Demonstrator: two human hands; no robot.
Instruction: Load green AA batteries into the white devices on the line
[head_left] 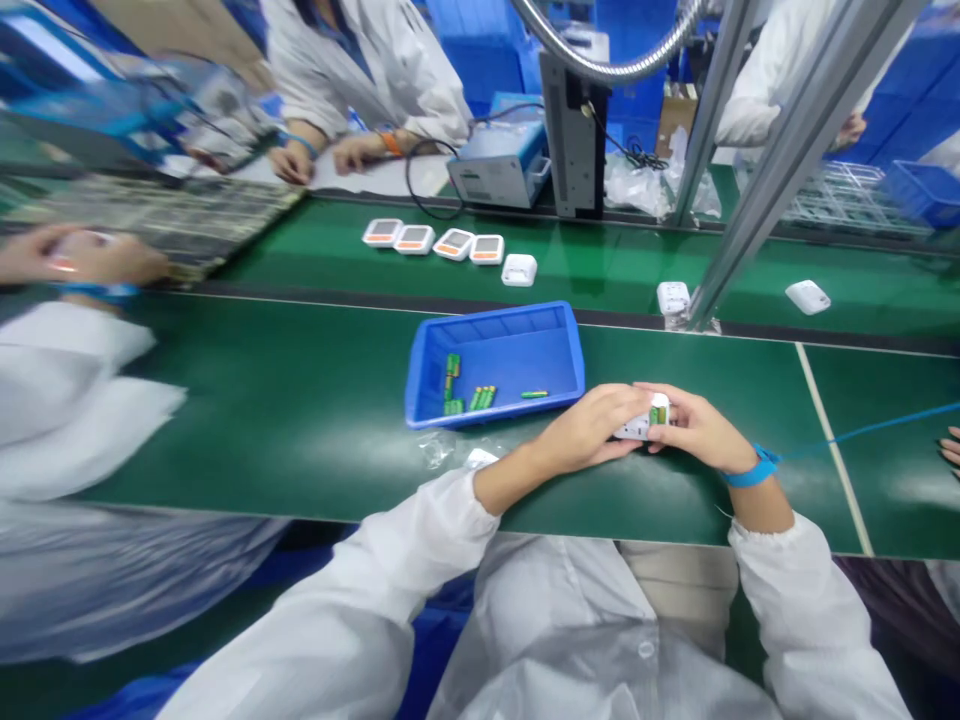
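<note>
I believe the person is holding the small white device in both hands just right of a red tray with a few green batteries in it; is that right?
Not quite: the tray is blue, not red, as the head view shows. The rest holds: the left hand and right hand hold the small white device together just right of that tray, which has a few green batteries in it.

Bright, even light falls from overhead and lays pale, soft-edged glare patches on the green table [300, 400], with a fainter sheen on the far belt; shadows are weak and short, no more than a thin dark line under the blue bin [495, 360]. The left side is smeared by motion blur, worst on the co-worker's sleeve [67, 400] and hand [82, 258], while the centre stays fairly sharp. Wide-angle distortion bends the table edges and tilts the aluminium posts [795, 140].
</note>
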